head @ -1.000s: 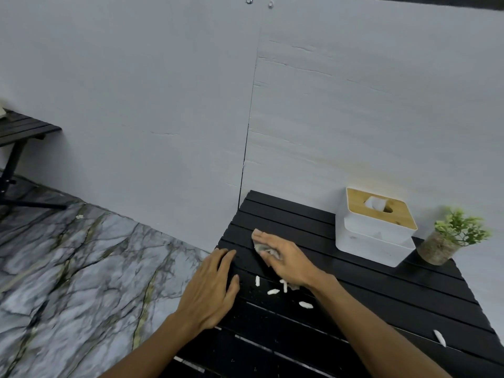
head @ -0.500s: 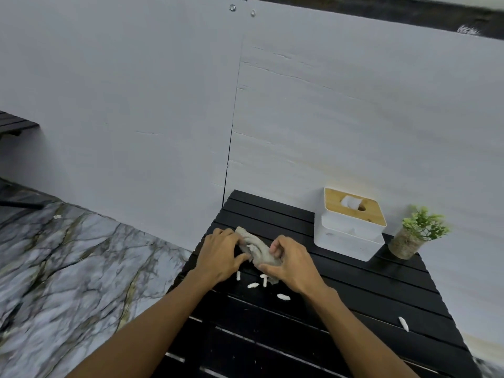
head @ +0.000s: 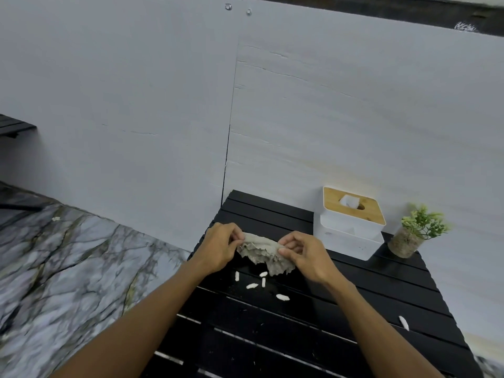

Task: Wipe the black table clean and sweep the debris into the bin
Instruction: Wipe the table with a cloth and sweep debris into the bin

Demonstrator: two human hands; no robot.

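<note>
A crumpled grey cloth [head: 264, 252] hangs stretched between my two hands just above the black slatted table [head: 368, 290]. My left hand [head: 220, 246] pinches its left edge and my right hand [head: 302, 253] pinches its right edge. Several small white scraps of debris [head: 256, 283] lie on the slats right below the cloth. One more white scrap [head: 403, 322] lies near the table's right edge. No bin is in view.
A white tissue box with a wooden lid [head: 350, 222] stands at the back of the table, beside a small potted plant [head: 414, 231]. A grey wall runs behind. Marbled floor [head: 68, 268] lies to the left, with another black table's corner [head: 13, 126] at far left.
A second ago my right hand pressed the cloth on the table and my left hand lay flat beside it. Both hands have since lifted the cloth and pulled it open between them.
</note>
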